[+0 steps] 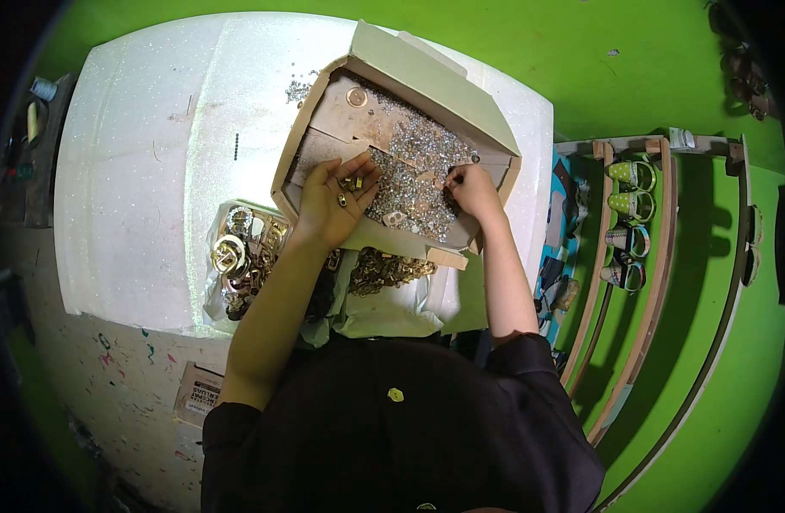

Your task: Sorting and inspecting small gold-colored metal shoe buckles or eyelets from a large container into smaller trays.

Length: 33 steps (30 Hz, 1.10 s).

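My left hand point(334, 205) is turned palm up over the left part of a shallow cardboard box point(409, 64). A few small gold-coloured metal pieces point(351, 183) lie in its cupped palm and against its fingers. Loose silvery beads point(418, 162), with larger flat pieces among them, cover much of the box's bottom. At the right side of these beads, my right hand point(475, 191) is closed in a pinch with its fingertips down. Whatever those fingertips may hold is hidden. A round tan disc point(356, 97) rests near the box's far left corner.
A tray of mixed gold and silver ornaments point(243, 256) stands left of my left forearm. Gold pieces point(388, 272) fill a white-lined container near my body. Stray beads point(298, 88) and a short dark bead row point(236, 147) lie on the white table point(144, 171). Sandals point(632, 205) hang on a wooden rack at right.
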Tool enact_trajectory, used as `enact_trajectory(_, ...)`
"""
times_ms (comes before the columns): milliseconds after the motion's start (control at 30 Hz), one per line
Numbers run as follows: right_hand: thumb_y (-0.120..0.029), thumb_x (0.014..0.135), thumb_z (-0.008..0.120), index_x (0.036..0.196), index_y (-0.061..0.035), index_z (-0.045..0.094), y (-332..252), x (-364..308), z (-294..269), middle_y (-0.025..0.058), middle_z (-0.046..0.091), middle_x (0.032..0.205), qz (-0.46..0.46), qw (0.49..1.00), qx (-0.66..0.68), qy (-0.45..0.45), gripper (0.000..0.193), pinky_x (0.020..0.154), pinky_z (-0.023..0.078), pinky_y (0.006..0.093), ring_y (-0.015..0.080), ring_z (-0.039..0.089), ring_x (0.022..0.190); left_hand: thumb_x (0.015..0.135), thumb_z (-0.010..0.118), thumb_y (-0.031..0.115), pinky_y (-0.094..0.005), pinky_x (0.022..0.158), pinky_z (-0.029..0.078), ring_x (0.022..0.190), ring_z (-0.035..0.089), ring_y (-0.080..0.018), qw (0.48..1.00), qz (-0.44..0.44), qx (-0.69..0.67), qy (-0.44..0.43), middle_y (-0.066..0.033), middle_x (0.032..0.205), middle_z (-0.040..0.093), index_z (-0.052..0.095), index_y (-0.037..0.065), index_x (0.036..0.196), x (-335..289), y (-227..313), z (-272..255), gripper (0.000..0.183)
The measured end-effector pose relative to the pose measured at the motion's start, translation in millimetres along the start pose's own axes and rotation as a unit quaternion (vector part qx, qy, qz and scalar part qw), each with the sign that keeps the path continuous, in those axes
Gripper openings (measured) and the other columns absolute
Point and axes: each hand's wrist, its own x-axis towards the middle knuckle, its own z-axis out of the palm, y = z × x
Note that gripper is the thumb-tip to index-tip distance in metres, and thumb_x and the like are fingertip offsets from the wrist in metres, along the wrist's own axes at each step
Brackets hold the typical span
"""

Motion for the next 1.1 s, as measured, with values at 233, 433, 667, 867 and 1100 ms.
enact_trajectory(233, 0.001, 0.068, 0.056, 0.077, 0.0017, 0.063, -12, -7, 18, 0.0166, 0.063, 0.073, -0.074, 0.984, 0.115, -0.118, 0.012, 0.064, 0.047, 0.0310, 0.0226, 0.061, 0.068, 0.086, 0.035, 0.023, -0.0337, 0.089, 0.040, 0.098, 0.052, -0.0228, 1.000, 0.000, -0.001, -0.010, -0.0118, 0.096, 0.054, 0.049, -0.005, 0.111, 0, -1, 0, 0.040)
enact_trajectory(433, 0.002, 0.065, 0.057, 0.076, 0.0020, 0.063, -26, -16, 9, 0.0166, 0.062, 0.078, -0.048, 0.979, 0.062, -0.188, 0.012, 0.062, 0.047, 0.0298, 0.0208, 0.060, 0.066, 0.086, 0.034, 0.023, -0.0328, 0.091, 0.038, 0.099, 0.051, -0.0217, 1.000, 0.007, 0.011, -0.008, -0.0111, 0.098, 0.054, 0.047, -0.004, 0.114, 0, 1, -4, 0.041)
enact_trajectory(667, 0.000, 0.067, 0.061, 0.075, 0.0000, 0.063, -34, -18, 26, 0.0105, 0.064, 0.072, -0.099, 0.975, 0.021, -0.196, 0.008, 0.063, 0.048, 0.0288, 0.0177, 0.061, 0.067, 0.086, 0.033, 0.023, -0.0334, 0.092, 0.036, 0.104, 0.049, -0.0215, 1.000, 0.005, 0.018, -0.005, -0.0118, 0.102, 0.053, 0.046, -0.003, 0.116, 2, 1, 0, 0.042)
enact_trajectory(867, -0.003, 0.080, 0.056, 0.089, 0.0043, 0.059, -49, -15, 6, 0.0117, 0.062, 0.083, 0.029, 0.882, 0.423, -0.207, 0.012, 0.065, 0.049, 0.0221, 0.0151, 0.062, 0.073, 0.088, 0.030, 0.025, -0.0337, 0.095, 0.033, 0.111, 0.045, -0.0227, 1.000, -0.004, 0.017, 0.006, -0.0138, 0.114, 0.049, 0.045, -0.003, 0.118, 2, 2, 3, 0.044)
enact_trajectory(1100, -0.013, 0.088, 0.039, 0.117, 0.0098, 0.040, -40, -40, -11, 0.0239, 0.053, 0.108, 0.060, 0.563, 0.784, -0.254, 0.037, 0.084, 0.047, 0.0353, 0.0297, 0.054, 0.100, 0.091, 0.026, 0.025, -0.0343, 0.098, 0.030, 0.120, 0.037, -0.0244, 0.996, -0.030, 0.033, -0.076, -0.0166, 0.127, 0.039, 0.034, -0.003, 0.126, -2, 2, 9, 0.046)
